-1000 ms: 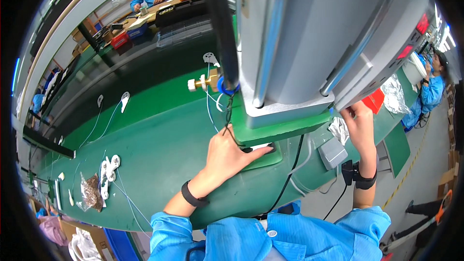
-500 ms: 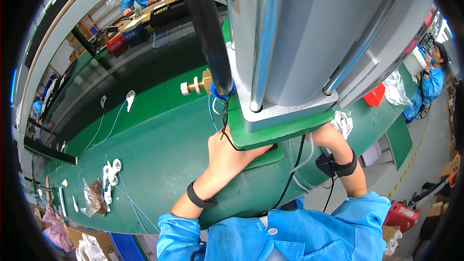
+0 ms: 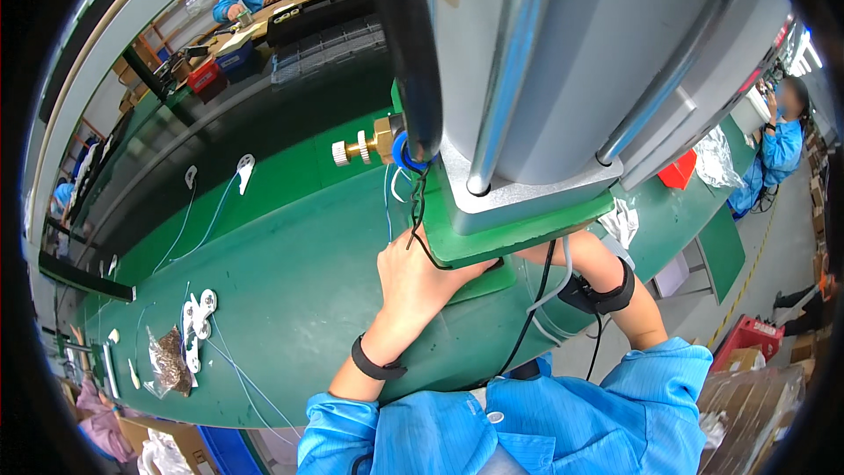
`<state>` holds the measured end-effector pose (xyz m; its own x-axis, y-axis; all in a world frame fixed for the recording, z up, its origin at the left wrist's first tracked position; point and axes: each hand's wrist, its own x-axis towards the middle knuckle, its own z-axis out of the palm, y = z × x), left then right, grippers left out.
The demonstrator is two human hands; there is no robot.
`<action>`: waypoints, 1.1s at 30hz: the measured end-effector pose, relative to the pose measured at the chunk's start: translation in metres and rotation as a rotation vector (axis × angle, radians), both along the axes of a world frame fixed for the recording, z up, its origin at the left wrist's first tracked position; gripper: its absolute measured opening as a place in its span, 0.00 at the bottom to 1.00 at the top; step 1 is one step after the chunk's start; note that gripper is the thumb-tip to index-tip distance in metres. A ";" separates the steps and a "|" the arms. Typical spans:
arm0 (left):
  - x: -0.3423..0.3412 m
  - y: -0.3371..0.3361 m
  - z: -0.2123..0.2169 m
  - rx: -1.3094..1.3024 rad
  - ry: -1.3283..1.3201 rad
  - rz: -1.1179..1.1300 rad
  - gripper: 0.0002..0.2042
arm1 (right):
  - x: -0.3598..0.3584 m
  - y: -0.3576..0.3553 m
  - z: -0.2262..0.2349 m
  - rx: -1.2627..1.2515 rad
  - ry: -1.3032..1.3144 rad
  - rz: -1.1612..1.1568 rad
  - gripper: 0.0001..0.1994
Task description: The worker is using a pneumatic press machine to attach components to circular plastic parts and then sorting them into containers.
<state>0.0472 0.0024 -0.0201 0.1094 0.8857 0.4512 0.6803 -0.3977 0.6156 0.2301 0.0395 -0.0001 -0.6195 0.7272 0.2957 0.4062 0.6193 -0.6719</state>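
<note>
A bench press with a grey cylinder (image 3: 563, 79) stands in front of me and blocks much of the work spot. Below its silver block sits a thick green plate (image 3: 519, 230). My left hand (image 3: 415, 277) reaches under the plate from the left, back of the hand up, its fingers hidden. From the right, my right hand (image 3: 554, 246) goes under the same plate, and its fingers are out of sight as well. Between the hands, part of a lower green base (image 3: 483, 284) shows. Whatever the fingers touch or hold cannot be seen.
A brass valve (image 3: 374, 145) and black hose (image 3: 404, 53) project at the press's left. Cables (image 3: 538, 308) run down between my arms. Leftward on the green table lie white parts (image 3: 199, 321) with blue wires and a bag of small brown pieces (image 3: 171, 361). A red bin (image 3: 679, 171) stands right.
My right hand has moved left, further under the green plate. My left hand stays nearly in place. The whole view has shifted slightly.
</note>
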 end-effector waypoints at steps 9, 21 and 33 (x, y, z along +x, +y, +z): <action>0.000 0.000 -0.002 -0.009 -0.030 -0.004 0.23 | 0.002 0.000 0.012 0.087 -0.005 0.057 0.08; -0.015 -0.009 0.019 -0.194 0.124 -0.104 0.27 | 0.076 -0.024 0.008 0.230 0.125 -0.388 0.15; -0.032 -0.014 0.012 -0.449 -0.113 -0.317 0.15 | 0.124 -0.044 -0.108 0.414 0.082 -0.813 0.22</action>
